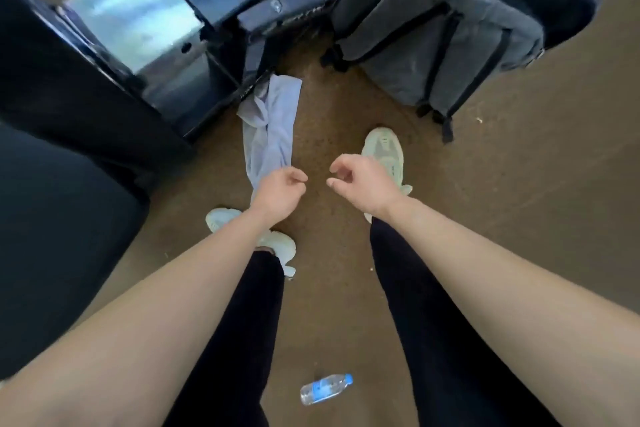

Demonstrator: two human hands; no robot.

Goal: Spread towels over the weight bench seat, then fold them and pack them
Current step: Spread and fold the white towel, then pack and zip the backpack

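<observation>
A pale lilac towel lies crumpled in a long strip on the brown carpet, running from a black metal frame toward my feet. My left hand hovers over its near end with loosely curled fingers, and the towel passes behind it with no grip that I can see. My right hand hangs beside it, about a hand's width to the right, fingers loosely curled and holding nothing. A dark padded surface, probably the bench seat, fills the left edge.
A black metal frame with a shiny panel stands at the upper left. A grey fabric bag with black straps stands at the upper right. A plastic water bottle lies on the carpet between my legs. My pale sneakers stand on the carpet.
</observation>
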